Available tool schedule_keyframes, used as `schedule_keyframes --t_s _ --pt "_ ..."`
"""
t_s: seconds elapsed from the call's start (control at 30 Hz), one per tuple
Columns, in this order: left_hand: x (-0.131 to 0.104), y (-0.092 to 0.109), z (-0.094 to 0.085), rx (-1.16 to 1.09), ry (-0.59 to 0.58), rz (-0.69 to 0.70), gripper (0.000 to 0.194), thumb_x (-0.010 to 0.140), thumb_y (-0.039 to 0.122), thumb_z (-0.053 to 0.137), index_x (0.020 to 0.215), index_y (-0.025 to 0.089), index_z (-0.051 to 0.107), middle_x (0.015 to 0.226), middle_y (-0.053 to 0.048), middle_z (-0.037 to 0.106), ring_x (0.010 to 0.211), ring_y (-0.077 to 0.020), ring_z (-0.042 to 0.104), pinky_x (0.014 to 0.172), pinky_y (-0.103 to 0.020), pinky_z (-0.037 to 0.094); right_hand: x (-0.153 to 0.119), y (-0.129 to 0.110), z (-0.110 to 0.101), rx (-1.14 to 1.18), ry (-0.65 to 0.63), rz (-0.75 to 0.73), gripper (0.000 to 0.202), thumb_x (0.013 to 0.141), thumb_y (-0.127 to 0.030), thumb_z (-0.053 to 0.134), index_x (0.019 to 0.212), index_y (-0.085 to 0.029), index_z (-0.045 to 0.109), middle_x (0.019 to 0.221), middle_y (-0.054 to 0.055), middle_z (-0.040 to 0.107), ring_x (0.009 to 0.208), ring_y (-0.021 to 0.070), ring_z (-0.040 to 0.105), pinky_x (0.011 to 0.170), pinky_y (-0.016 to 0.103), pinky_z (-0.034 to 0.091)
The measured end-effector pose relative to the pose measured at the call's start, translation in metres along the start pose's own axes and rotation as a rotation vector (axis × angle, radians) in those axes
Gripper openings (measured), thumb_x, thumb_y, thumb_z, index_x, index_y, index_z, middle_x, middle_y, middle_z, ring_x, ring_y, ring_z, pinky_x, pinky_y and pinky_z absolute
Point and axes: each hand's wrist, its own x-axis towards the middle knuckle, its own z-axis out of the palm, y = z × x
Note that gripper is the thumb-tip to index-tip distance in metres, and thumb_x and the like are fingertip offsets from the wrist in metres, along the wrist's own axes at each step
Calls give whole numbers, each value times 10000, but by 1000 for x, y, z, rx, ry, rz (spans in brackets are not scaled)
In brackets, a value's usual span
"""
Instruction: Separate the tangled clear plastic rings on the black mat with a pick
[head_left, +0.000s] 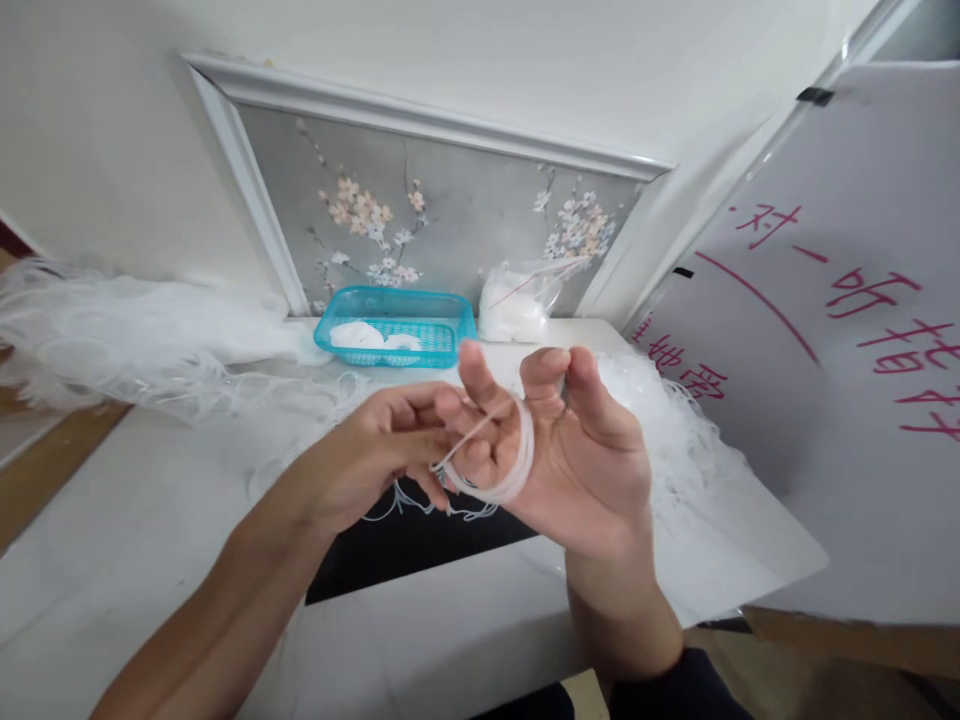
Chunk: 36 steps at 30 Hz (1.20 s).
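A coil of thin, translucent white tubing [517,470] is raised over the table between my two hands. My right hand [585,460] has its palm turned toward me and its curled fingers through the coil, which hangs around them. From the left, my left hand [390,435] closes its fingers on the coil's near left side, where a thin strand crosses diagonally. Some of its fingertips are hidden behind the coil and the other hand. Below, loose strands of tubing [480,513] lie over a black mat [420,560].
A blue plastic basket [322,337] with white items stands at the back, beside a clear bag [517,310] of white material. Tangled tubing is heaped at left [150,320] and right [667,430] on the white table [150,580]. A whiteboard [862,420] stands at right.
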Motion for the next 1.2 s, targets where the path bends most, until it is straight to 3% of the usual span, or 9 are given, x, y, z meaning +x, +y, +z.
schedule_keyframes --t_s 0.13,0.27,0.43,0.57,0.73,0.9,1.0,1.2 --pt "-12 12 -5 -116 270 233 197 695 182 737 871 220 656 656 62 630 606 -97 629 546 -171 535 -6 -1 -5 68 -2 -26 279 789 -599 641 778 -320 640 839 -7 646 843 196 651 849 395 581" --pt "-33 20 1 -116 387 358 138 720 203 709 826 230 626 671 53 603 711 -145 654 674 -246 556 -8 -3 -6 50 -53 -62 294 797 -602 630 742 -314 618 784 -17 627 838 188 648 888 411 565" --pt "-44 24 10 -273 400 313 110 731 151 670 789 225 614 617 47 537 649 -113 606 641 -213 558 -12 -9 -4 35 -87 -77 329 759 -649 638 706 -326 605 889 -40 698 907 193 687 884 423 570" --pt "-39 27 10 -296 437 218 77 758 148 611 760 224 604 644 22 547 660 -138 641 685 -269 601 -15 -15 -3 -114 -44 -71 455 807 -763 456 760 -354 649 1116 -36 696 1080 210 658 869 445 563" --pt "-31 22 7 -286 355 214 88 772 164 620 716 216 663 700 6 608 686 -148 652 672 -273 612 -14 -17 -4 28 0 -72 434 811 -753 478 798 -373 687 1224 -45 660 1257 220 558 971 462 519" --pt "-32 18 7 -245 174 208 78 749 224 731 812 194 766 760 -21 691 652 -144 659 639 -245 591 -16 -16 -6 276 -187 -60 367 832 -685 520 908 -375 702 1325 -54 608 1397 194 403 1145 429 366" --pt "-35 14 5 -85 46 199 182 770 344 759 894 213 780 754 -37 712 694 -159 668 664 -237 572 -17 -15 -6 270 -227 -60 372 852 -678 481 955 -388 688 1357 -72 585 1421 186 365 1176 450 314" --pt "-35 5 2 215 65 323 145 778 350 767 900 271 762 831 -16 676 789 -150 621 716 -238 540 -16 -12 -5 183 -206 -53 404 836 -692 492 1004 -364 660 1382 -39 572 1370 218 447 1134 481 376"
